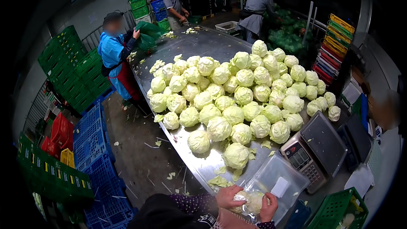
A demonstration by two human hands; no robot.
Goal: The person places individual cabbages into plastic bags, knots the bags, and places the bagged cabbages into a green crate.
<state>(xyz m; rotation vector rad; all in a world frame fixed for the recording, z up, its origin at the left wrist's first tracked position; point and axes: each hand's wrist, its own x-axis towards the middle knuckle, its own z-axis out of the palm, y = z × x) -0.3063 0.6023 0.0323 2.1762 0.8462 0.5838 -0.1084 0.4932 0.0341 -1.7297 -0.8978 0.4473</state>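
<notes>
At the near edge of the steel table point(198, 165), my left hand point(229, 196) is closed on the left side of a clear plastic bag of cabbages point(249, 202). My right hand point(268, 206) pinches the right side of the same bag. Flat clear plastic bags point(291, 173) lie just beyond, with a white label point(280, 187) on them. A large pile of green cabbages point(219, 128) covers much of the table. Loose cabbage leaves point(218, 181) lie near my left hand.
A digital scale point(313, 152) stands at the right; a green crate point(338, 211) is at lower right. Blue pallets point(95, 156) and stacked green crates point(68, 73) are at left. A co-worker in blue point(116, 54) holds a green net bag point(148, 35); two other people stand farther back.
</notes>
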